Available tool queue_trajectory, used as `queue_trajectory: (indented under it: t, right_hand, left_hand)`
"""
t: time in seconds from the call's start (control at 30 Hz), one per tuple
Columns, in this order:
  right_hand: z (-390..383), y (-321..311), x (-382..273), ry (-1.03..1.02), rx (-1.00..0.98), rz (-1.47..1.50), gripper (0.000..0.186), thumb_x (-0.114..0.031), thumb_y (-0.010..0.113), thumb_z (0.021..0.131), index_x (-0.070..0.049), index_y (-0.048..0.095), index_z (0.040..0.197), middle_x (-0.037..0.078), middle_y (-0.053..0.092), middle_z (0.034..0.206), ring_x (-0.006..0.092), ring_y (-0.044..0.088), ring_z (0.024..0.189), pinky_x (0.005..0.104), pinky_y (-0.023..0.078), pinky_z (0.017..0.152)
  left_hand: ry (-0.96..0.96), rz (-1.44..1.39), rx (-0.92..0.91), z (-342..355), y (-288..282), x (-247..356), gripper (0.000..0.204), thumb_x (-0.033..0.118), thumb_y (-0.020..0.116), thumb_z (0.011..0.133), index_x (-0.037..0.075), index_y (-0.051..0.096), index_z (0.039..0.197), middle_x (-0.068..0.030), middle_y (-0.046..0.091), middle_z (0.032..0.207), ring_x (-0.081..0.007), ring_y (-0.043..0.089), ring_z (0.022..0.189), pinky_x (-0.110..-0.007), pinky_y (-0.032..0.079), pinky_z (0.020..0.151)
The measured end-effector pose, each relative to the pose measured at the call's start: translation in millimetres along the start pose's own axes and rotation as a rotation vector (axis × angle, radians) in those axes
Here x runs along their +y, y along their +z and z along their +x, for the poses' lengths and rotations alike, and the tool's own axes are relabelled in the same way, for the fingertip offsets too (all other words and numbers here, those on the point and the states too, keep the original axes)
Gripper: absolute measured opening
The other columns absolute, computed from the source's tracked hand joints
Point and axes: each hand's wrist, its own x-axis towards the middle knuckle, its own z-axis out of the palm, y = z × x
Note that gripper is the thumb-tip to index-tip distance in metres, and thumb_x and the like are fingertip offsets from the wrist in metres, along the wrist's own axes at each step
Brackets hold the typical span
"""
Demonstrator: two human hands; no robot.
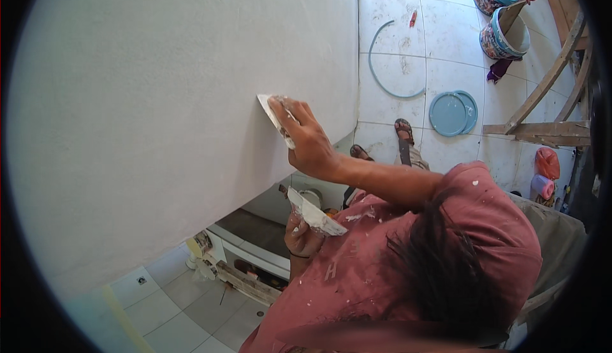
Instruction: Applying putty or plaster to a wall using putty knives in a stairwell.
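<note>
My right hand (pixel 310 141) is closed around a wide, flat putty scraper (pixel 274 118) smeared with white, its blade against the pale wall (pixel 159 110). Lower and closer to my chest, my left hand (pixel 302 237) grips a second putty scraper (pixel 315 214). White paste coats that one's broad face, and its blade is held away from the wall. White specks dot my red shirt (pixel 370 257). Part of the left hand's grip is hidden behind the scraper.
On the tiled floor lie a curved hose (pixel 376 75), a small red object (pixel 413 19) and two blue lids (pixel 449 114). Paint buckets (pixel 503 37) and timber framing (pixel 542 130) stand at right. Below the wall's edge is a recess with a wooden plank (pixel 245 281).
</note>
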Motion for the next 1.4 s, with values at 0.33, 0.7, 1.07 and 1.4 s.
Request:
queue_trajectory:
  t: [0.33, 0.7, 1.07, 1.4]
  right_hand:
    - [7.4, -7.9, 3.7, -0.014, 0.012, 0.02, 0.067, 0.017, 0.053, 0.067, 0.007, 0.044, 0.133, 0.026, 0.049, 0.127, 0.0433, 0.047, 0.116, 0.0444, 0.043, 0.099]
    - [-46.4, 19.7, 17.6, -0.04, -0.01, 0.051, 0.064, 0.011, 0.053, 0.074, 0.008, 0.04, 0.137, 0.027, 0.047, 0.125, 0.045, 0.045, 0.117, 0.0464, 0.043, 0.099]
    - [-101.8, 62.2, 83.3, 0.425, 0.093, -0.129, 0.052, 0.008, 0.051, 0.073, 0.005, 0.05, 0.125, 0.028, 0.052, 0.121, 0.0447, 0.052, 0.112, 0.0454, 0.046, 0.092]
    - [-134.8, 75.1, 179.1, 0.544, 0.153, -0.134, 0.046, 0.007, 0.046, 0.073, 0.001, 0.058, 0.117, 0.026, 0.06, 0.108, 0.0433, 0.057, 0.104, 0.0456, 0.046, 0.09]
  left_hand:
    - [-0.028, 0.017, -0.007, 7.7, 9.5, 0.0, 0.057, 0.003, 0.058, 0.087, 0.007, 0.036, 0.14, -0.0135, 0.055, 0.125, -0.0316, 0.056, 0.117, -0.053, 0.044, 0.101]
    - [-0.063, 0.006, -0.012, -0.3, -14.4, 1.0, 0.059, 0.0, 0.056, 0.087, 0.007, 0.035, 0.142, -0.0141, 0.054, 0.128, -0.0318, 0.055, 0.119, -0.055, 0.044, 0.102]
    - [-0.078, 0.007, -0.029, 5.2, -16.3, 11.2, 0.056, 0.001, 0.057, 0.089, 0.007, 0.034, 0.141, -0.0153, 0.054, 0.125, -0.0328, 0.057, 0.115, -0.056, 0.046, 0.099]
    - [-0.289, 0.004, 0.048, 48.6, -39.6, 10.8, 0.051, 0.0, 0.057, 0.085, 0.002, 0.042, 0.134, -0.0175, 0.057, 0.123, -0.0326, 0.057, 0.114, -0.055, 0.045, 0.098]
